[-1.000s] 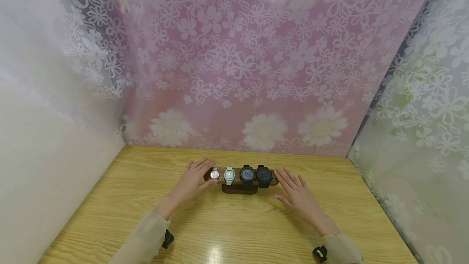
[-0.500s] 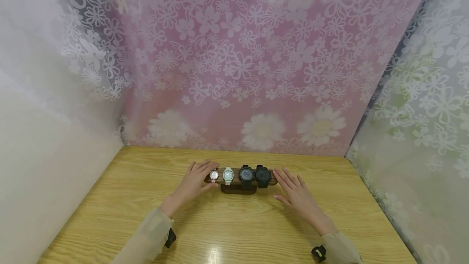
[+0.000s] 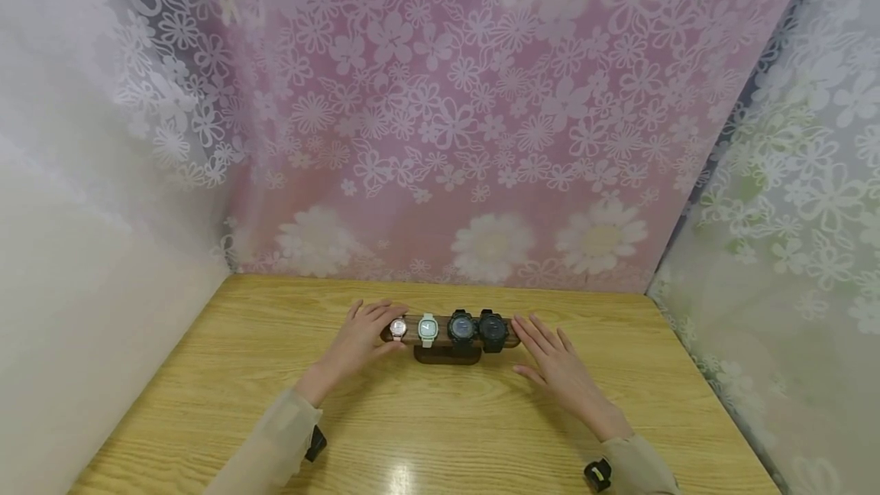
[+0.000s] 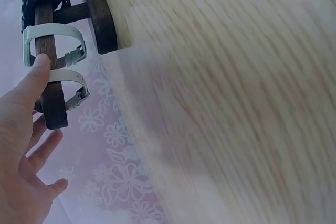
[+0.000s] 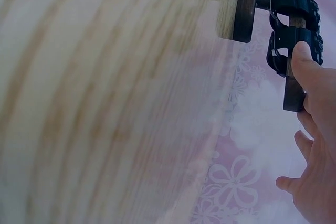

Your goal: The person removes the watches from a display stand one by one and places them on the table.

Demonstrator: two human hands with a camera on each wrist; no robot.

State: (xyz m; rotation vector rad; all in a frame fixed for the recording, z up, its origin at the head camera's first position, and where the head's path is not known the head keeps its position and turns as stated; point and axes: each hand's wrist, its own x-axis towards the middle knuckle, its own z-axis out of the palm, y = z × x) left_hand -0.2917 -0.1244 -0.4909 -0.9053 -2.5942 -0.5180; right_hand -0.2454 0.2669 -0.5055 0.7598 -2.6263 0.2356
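Note:
A dark wooden watch stand (image 3: pixel 447 355) stands on the table, its crossbar carrying several wristwatches. At its left end my left hand (image 3: pixel 354 342) pinches a small watch with a pale strap (image 3: pixel 398 328), index finger above and thumb below. In the left wrist view the thumb (image 4: pixel 37 74) lies by the strap and other fingers are spread behind the bar. Beside it sits a mint-green square watch (image 3: pixel 428 327). Two bulky black watches (image 3: pixel 461 327) fill the right half. My right hand (image 3: pixel 560 365) rests straight fingertips at the bar's right end, its thumb held lower.
The wood-grain table (image 3: pixel 440 418) extends around the stand. A pink flowered curtain (image 3: pixel 447 136) hangs behind it, with pale sheets at both sides. Each wrist wears a black device (image 3: pixel 598 473).
The small pale watch has shifted slightly left along the bar with my left fingers. My right hand keeps its place at the bar's right end.

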